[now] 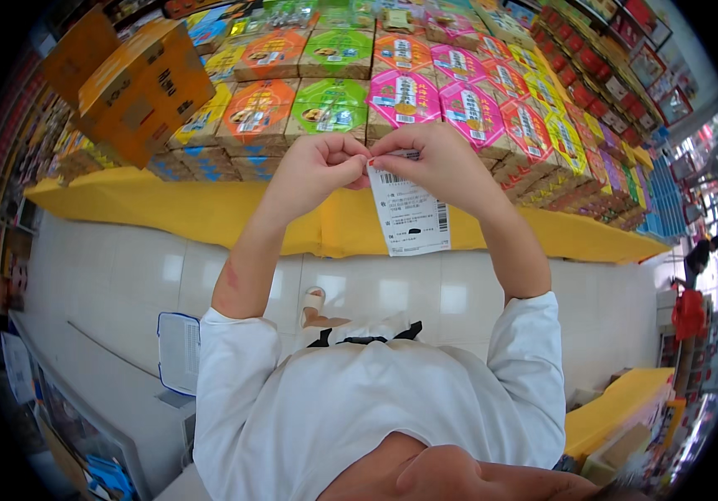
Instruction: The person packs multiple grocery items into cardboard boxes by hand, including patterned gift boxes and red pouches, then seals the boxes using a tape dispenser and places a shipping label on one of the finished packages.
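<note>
A white printed shipping label [412, 216] hangs from my right hand [437, 156], whose thumb and forefinger pinch its top edge. My left hand [327, 164] meets the right at the label's upper left corner, fingertips pressed together; whether they grip the label's corner cannot be told. Behind both hands lie stacked packages with pink [404, 97], green [329, 106] and orange [255, 109] printed tops. A taped brown cardboard carton [146, 87] with open flaps stands on the packages at the upper left.
A yellow cloth [258, 213] skirts the display's front edge. Behind on the left are a grey counter [83, 369] and a white plastic basket [179, 354] with a blue rim. Another yellow-covered table [615, 407] stands at the lower right. A person [699, 260] is far off at the right.
</note>
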The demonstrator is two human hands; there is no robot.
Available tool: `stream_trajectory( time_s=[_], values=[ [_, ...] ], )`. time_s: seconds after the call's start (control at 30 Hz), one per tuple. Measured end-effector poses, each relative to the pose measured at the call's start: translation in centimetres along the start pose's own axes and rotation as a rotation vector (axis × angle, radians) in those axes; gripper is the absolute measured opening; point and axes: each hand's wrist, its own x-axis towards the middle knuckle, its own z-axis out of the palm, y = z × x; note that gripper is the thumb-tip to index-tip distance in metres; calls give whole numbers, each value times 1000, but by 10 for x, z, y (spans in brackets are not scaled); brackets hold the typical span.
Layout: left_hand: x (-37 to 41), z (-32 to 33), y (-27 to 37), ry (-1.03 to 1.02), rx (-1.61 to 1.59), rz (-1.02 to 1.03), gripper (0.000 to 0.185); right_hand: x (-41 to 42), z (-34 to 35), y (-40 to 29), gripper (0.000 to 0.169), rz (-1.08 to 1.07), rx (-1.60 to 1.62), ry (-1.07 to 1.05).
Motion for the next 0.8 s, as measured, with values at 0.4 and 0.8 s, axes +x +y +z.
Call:
stream_trajectory(
  time_s=[0.4,0.8],
  values=[
    [-79,-58,4,233,15,-96,12,41,66,-38,16,-383,-122,-109],
    [-164,-192,-40,359,-622,-36,24,123,206,-84,19,-1402,-290,189]
  ],
)
